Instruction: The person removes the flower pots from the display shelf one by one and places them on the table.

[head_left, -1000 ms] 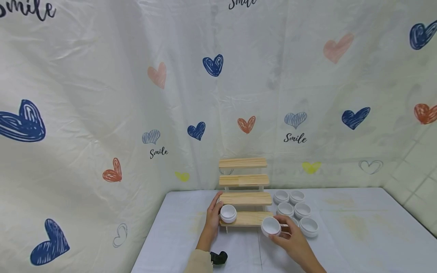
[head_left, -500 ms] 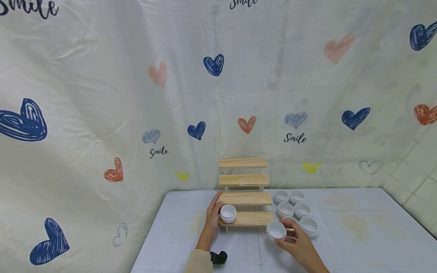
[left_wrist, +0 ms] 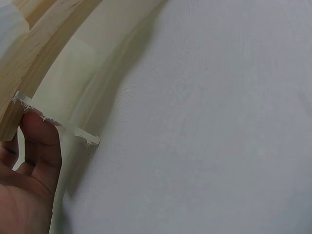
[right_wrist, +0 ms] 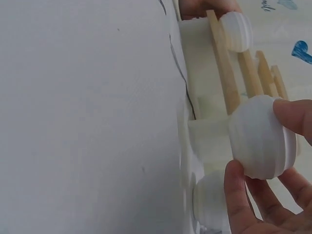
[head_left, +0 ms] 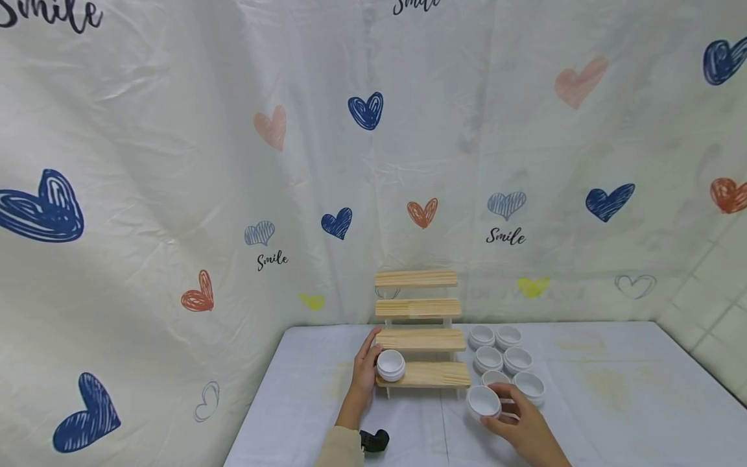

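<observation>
In the head view a four-step wooden stand [head_left: 421, 340] stands near the back of the table. One small white bowl [head_left: 390, 365] sits at the left end of its lowest step. My left hand [head_left: 363, 371] grips the stand's left side; in the left wrist view its fingers [left_wrist: 43, 141] curl at a plank's end beside a pale support. My right hand [head_left: 519, 418] pinches another small white bowl [right_wrist: 263, 136] between thumb and fingers, just right of the lowest step and in front of the other bowls. Whether this bowl touches the table is unclear.
Several more white bowls [head_left: 517, 359] stand in two rows to the right of the stand. A black object [head_left: 375, 441] shows beside the left sleeve. White cloth covers the table [head_left: 607, 402], and a heart-printed curtain [head_left: 373, 168] hangs behind it.
My right hand has carried its bowl rightward and slightly nearer, away from the right end of the lowest step. The left hand and the bowl on the step have stayed put.
</observation>
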`<state>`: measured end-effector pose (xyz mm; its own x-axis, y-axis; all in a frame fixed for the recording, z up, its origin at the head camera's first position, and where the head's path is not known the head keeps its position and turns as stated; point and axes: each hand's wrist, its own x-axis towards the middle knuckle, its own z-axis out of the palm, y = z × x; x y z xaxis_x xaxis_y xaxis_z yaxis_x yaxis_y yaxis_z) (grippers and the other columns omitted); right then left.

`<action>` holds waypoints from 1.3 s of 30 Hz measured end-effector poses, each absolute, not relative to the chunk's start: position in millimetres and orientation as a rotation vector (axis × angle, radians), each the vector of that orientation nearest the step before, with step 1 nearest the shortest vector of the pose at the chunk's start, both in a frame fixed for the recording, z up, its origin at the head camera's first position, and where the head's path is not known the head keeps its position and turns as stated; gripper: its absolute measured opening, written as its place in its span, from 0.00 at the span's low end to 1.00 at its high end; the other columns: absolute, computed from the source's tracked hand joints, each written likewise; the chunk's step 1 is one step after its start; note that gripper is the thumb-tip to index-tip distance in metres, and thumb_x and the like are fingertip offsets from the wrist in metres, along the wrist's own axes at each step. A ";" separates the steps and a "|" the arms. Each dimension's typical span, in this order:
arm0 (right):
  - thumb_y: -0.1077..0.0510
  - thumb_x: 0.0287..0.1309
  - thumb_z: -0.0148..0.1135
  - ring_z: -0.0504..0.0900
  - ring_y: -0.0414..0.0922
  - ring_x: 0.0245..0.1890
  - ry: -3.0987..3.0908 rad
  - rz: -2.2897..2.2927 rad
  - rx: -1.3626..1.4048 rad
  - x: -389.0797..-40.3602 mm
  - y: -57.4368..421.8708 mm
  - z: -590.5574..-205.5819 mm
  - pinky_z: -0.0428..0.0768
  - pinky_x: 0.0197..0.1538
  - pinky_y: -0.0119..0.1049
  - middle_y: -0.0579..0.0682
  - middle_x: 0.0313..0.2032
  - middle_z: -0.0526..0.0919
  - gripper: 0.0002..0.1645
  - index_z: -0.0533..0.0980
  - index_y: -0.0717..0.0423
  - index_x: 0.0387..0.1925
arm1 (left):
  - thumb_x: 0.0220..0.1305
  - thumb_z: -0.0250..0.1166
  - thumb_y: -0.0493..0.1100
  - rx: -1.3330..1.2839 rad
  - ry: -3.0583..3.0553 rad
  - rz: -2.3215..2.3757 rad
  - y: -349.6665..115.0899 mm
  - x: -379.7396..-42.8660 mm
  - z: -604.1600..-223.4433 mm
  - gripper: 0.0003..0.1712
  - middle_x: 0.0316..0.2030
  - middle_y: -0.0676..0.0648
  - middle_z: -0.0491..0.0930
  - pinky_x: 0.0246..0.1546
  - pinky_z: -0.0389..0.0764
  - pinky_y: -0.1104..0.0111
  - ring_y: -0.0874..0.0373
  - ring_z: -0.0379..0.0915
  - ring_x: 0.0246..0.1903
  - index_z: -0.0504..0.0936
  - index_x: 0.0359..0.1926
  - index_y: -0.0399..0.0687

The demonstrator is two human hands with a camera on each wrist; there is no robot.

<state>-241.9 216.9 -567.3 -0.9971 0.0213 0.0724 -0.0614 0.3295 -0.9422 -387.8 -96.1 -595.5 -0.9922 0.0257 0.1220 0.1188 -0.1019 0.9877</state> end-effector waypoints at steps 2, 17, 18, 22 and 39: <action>0.61 0.51 0.78 0.82 0.36 0.45 -2.505 1.780 0.042 -241.0 219.8 -568.5 0.82 0.47 0.27 0.59 0.60 0.77 0.38 0.71 0.60 0.63 | 0.77 0.54 0.52 -0.170 -2.060 -2.279 -96.0 -387.8 -595.5 0.29 0.78 0.48 0.60 0.75 0.54 0.41 0.46 0.52 0.77 0.67 0.76 0.62; 0.58 0.51 0.79 0.82 0.35 0.44 -2.590 1.701 0.039 -236.2 239.5 -575.4 0.82 0.47 0.26 0.58 0.58 0.79 0.40 0.71 0.62 0.63 | 0.77 0.54 0.52 -0.175 -2.042 -2.277 -95.8 -389.2 -596.7 0.28 0.78 0.47 0.62 0.75 0.53 0.41 0.46 0.53 0.78 0.69 0.75 0.65; 0.56 0.51 0.79 0.82 0.36 0.44 -2.612 1.698 0.033 -236.5 241.6 -575.6 0.82 0.47 0.26 0.58 0.59 0.78 0.41 0.71 0.62 0.64 | 0.77 0.54 0.52 -0.173 -2.042 -2.280 -95.7 -389.2 -596.7 0.28 0.78 0.48 0.61 0.75 0.53 0.42 0.46 0.53 0.78 0.69 0.75 0.65; 0.55 0.51 0.79 0.82 0.34 0.44 -2.641 1.699 0.043 -237.3 248.0 -578.4 0.81 0.48 0.27 0.59 0.59 0.78 0.42 0.71 0.62 0.64 | 0.77 0.54 0.52 -0.172 -2.045 -2.279 -95.5 -388.2 -595.8 0.28 0.78 0.47 0.61 0.75 0.54 0.42 0.46 0.53 0.77 0.69 0.75 0.65; 0.55 0.56 0.76 0.82 0.34 0.44 -2.724 1.629 0.188 -238.8 263.5 -583.8 0.81 0.46 0.27 0.65 0.60 0.77 0.41 0.68 0.69 0.66 | 0.76 0.55 0.53 -0.144 -2.048 -2.299 -97.2 -388.2 -595.9 0.28 0.76 0.47 0.64 0.75 0.55 0.44 0.48 0.56 0.76 0.70 0.74 0.66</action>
<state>-238.8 263.5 -583.8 -0.9922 -0.1213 0.0277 -0.0818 0.4682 -0.8799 -388.2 -97.2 -595.9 -0.9939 0.0182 0.1086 0.1058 -0.1161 0.9876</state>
